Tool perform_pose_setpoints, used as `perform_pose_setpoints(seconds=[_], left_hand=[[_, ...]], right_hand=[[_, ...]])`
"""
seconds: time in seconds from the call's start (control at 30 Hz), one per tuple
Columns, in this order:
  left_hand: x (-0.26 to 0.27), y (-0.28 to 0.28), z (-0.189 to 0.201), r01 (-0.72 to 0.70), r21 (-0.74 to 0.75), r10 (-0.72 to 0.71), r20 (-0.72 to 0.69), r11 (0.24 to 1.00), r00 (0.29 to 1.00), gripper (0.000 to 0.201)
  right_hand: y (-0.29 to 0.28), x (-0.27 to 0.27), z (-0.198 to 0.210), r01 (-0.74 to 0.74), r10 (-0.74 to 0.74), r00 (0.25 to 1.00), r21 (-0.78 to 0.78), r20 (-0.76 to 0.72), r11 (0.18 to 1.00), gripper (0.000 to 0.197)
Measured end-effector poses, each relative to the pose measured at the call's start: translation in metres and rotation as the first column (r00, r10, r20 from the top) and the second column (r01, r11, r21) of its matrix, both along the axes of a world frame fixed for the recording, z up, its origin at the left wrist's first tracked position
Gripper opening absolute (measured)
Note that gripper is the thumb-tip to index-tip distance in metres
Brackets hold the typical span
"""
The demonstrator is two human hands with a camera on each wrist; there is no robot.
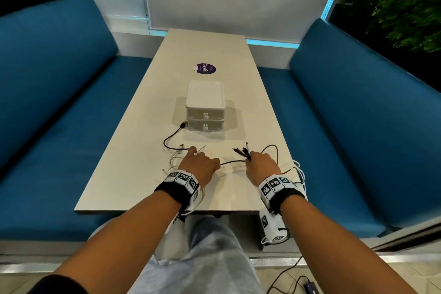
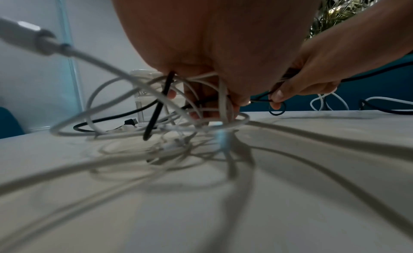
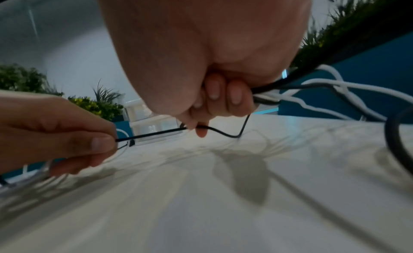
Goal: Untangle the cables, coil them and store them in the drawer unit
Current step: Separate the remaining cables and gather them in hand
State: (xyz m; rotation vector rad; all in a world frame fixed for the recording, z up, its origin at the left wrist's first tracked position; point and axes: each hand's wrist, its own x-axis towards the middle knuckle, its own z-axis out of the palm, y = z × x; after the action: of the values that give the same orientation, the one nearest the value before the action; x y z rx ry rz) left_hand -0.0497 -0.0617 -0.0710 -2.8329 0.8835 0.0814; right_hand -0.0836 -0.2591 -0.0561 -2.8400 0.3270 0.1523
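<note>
Black and white cables lie tangled on the near half of the pale table (image 1: 133,181). My left hand (image 1: 199,164) grips a bunch of white and black cables (image 2: 201,97), its fingers curled round them. My right hand (image 1: 261,166) holds a bundle of cable ends (image 1: 243,150) that stick out past its knuckles. A black cable (image 1: 232,162) runs taut between the two hands; in the right wrist view it (image 3: 156,135) goes from the left thumb to my right fingers (image 3: 214,96). The white two-drawer unit (image 1: 205,106) stands behind, both drawers closed. One black plug (image 1: 183,124) lies beside it.
A round purple sticker (image 1: 204,69) sits on the table beyond the drawer unit. Blue benches (image 1: 59,102) flank the table on both sides. White cable loops (image 1: 299,169) hang over the right table edge. A black lead (image 1: 286,274) trails on the floor.
</note>
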Motion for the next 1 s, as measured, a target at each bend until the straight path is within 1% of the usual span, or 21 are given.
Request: perform_pose_setpoints(seconds=[0.07,0.13,0.2,0.3,0.37,0.4,0.47,0.57,0.63,0.7,0.8,0.87,0.93,1.0], left_hand=[[0.000,-0.004,0.000,-0.008,-0.013,0.008,0.004,1.000,1.000,0.022],[-0.003,-0.009,0.002,-0.011,-0.026,0.012,0.017,1.000,1.000,0.022],[-0.006,-0.013,0.005,-0.010,-0.007,0.010,0.009,1.000,1.000,0.019],[-0.005,-0.014,0.007,-0.023,0.026,0.023,-0.005,0.999,1.000,0.028],[-0.003,-0.011,0.005,-0.037,-0.012,0.037,-0.008,0.999,0.999,0.021],[-0.002,-0.009,0.004,-0.051,-0.044,0.050,-0.021,0.998,0.999,0.020],[0.002,-0.001,0.002,-0.084,-0.083,0.080,-0.052,0.993,0.995,0.025],[0.011,0.020,-0.004,-0.118,-0.096,0.113,-0.049,0.988,0.992,0.023],[0.014,0.031,-0.008,-0.108,-0.097,0.104,-0.041,0.989,0.994,0.023],[0.015,0.031,-0.011,-0.081,-0.094,0.079,-0.026,0.992,0.997,0.025],[0.014,0.020,-0.013,-0.092,-0.102,0.090,-0.022,0.990,0.996,0.023],[0.012,0.014,-0.012,-0.097,-0.106,0.096,-0.019,0.990,0.995,0.020],[0.010,0.010,-0.010,-0.098,-0.107,0.096,-0.022,0.989,0.995,0.020],[0.008,0.006,-0.008,-0.092,-0.110,0.091,-0.015,0.990,0.996,0.020]], right_hand=[[0.008,-0.001,0.002,-0.014,0.010,0.999,0.072,0.052,0.997,0.032],[0.017,-0.001,0.002,-0.079,0.069,0.995,0.148,0.072,0.986,0.034],[0.026,0.000,0.000,-0.132,0.130,0.991,0.221,0.025,0.966,0.033],[0.031,0.001,-0.003,-0.152,0.167,0.986,0.311,-0.023,0.938,0.026],[0.029,0.003,-0.004,-0.157,0.176,0.984,0.334,-0.026,0.929,0.023],[0.028,0.004,-0.004,-0.162,0.182,0.983,0.327,-0.031,0.931,0.023],[0.020,0.006,-0.004,-0.159,0.176,0.984,0.291,-0.033,0.943,0.022],[-0.001,0.011,-0.001,-0.084,0.098,0.994,0.223,-0.052,0.971,0.029],[-0.016,0.013,0.001,-0.042,0.055,0.996,0.169,-0.072,0.985,0.031],[-0.023,0.014,0.000,-0.023,0.033,0.996,0.115,-0.083,0.993,0.031],[-0.017,0.015,-0.006,0.031,-0.024,0.996,0.075,-0.083,0.997,0.032],[-0.009,0.013,-0.007,0.069,-0.067,0.997,0.052,-0.037,0.996,0.034],[0.002,0.012,-0.007,0.054,-0.058,0.997,0.087,0.043,0.995,0.037],[0.016,0.012,-0.006,-0.016,0.003,0.997,0.175,0.077,0.984,0.039]])
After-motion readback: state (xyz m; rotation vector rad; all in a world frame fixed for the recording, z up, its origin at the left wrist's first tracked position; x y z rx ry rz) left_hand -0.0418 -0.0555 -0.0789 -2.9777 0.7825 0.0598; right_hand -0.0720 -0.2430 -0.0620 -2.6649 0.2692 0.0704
